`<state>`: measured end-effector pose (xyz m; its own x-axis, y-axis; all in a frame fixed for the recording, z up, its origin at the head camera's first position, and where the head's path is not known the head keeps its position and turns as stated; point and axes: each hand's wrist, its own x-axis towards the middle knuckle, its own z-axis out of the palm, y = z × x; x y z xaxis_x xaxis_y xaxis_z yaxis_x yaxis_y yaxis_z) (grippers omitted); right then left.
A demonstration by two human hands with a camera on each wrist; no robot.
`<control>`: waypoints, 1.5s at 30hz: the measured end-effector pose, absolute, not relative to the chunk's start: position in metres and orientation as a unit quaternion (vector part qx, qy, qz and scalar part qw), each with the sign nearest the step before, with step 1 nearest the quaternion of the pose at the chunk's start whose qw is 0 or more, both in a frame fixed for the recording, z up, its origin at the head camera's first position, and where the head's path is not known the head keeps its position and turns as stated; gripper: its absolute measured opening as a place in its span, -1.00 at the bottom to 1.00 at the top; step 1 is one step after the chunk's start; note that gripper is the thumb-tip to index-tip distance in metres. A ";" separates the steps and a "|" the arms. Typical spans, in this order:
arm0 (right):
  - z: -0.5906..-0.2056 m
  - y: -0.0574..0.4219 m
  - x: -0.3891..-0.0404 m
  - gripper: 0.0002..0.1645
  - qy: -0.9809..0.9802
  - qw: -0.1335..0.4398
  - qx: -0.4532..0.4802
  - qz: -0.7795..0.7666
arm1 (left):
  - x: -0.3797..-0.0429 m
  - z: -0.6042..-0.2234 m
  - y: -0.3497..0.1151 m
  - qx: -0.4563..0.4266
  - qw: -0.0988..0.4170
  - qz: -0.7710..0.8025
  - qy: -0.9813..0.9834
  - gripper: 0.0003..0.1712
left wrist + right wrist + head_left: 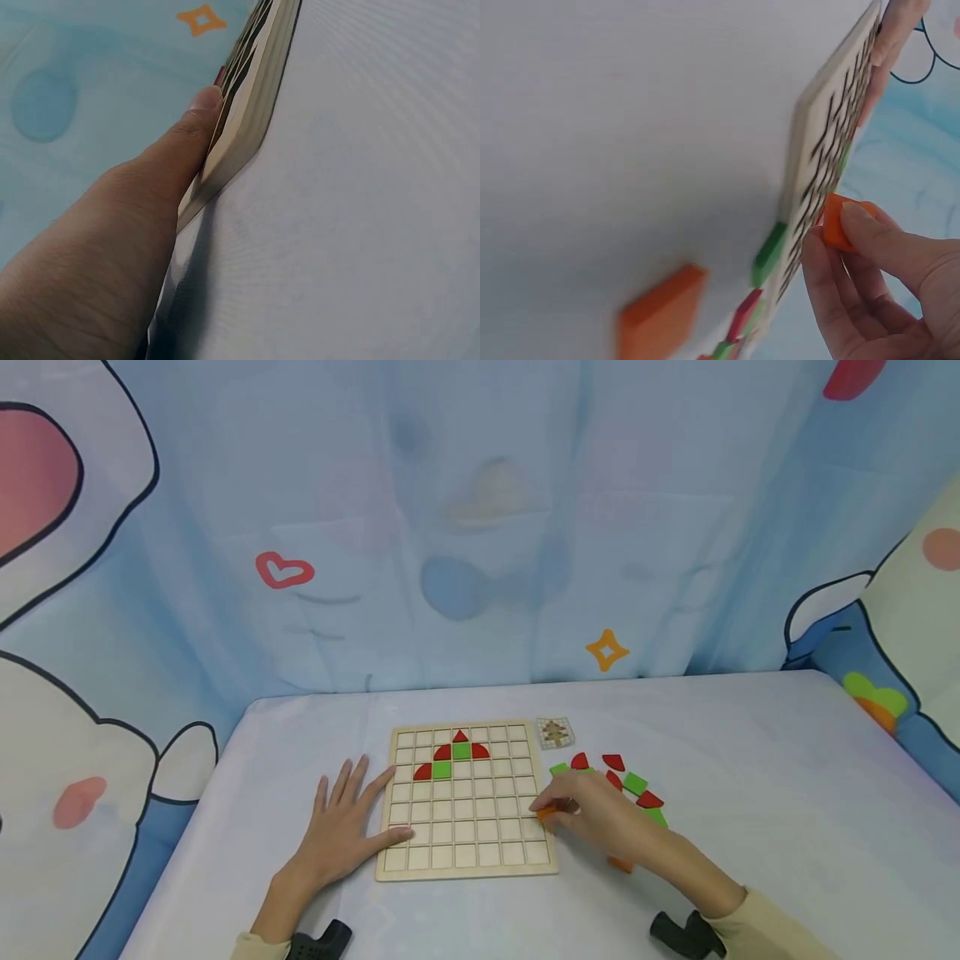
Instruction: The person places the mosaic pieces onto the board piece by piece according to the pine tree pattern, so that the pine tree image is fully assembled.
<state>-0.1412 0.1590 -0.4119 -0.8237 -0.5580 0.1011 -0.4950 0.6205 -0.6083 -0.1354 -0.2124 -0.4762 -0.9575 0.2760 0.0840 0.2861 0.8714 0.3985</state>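
A wooden grid board [475, 831] lies on the white table. In its upper rows sit a red triangle [460, 737], red quarter-round tiles [442, 752] and two green square tiles [442, 769]. My left hand [337, 831] is spread at the board's left side, thumb and index fingertip touching its edge. Over the right edge, my right hand [592, 810] pinches an orange tile [838, 225] between thumb and fingers. Its exact shape is partly covered by the fingertips. Loose red [612, 762] and green tiles [635, 783] lie beyond the right hand, some hidden by it.
A small pattern card [555, 733] lies by the board's upper right corner. Another orange tile [620, 864] rests on the table below my right forearm. Behind the table [750, 760] hangs a blue printed curtain [480, 635].
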 end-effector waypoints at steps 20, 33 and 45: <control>-0.408 0.075 -0.210 -0.89 0.869 0.029 -0.336 -0.362 | -0.137 -0.480 -0.215 -0.141 0.002 -0.195 -0.971 0.11; -0.422 0.060 -0.220 -0.84 0.888 0.035 -0.315 -0.332 | -0.138 -0.479 -0.213 -0.143 0.002 -0.192 -0.971 0.11; -0.418 0.051 -0.215 -0.83 0.898 0.049 -0.299 -0.318 | -0.138 -0.480 -0.214 -0.140 0.004 -0.195 -0.971 0.11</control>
<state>-0.2147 0.0508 -0.4177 -0.8164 -0.5686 0.1015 -0.5055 0.6184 -0.6017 -0.1381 -0.2137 -0.4803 -0.9606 0.2710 0.0620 0.2739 0.8845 0.3778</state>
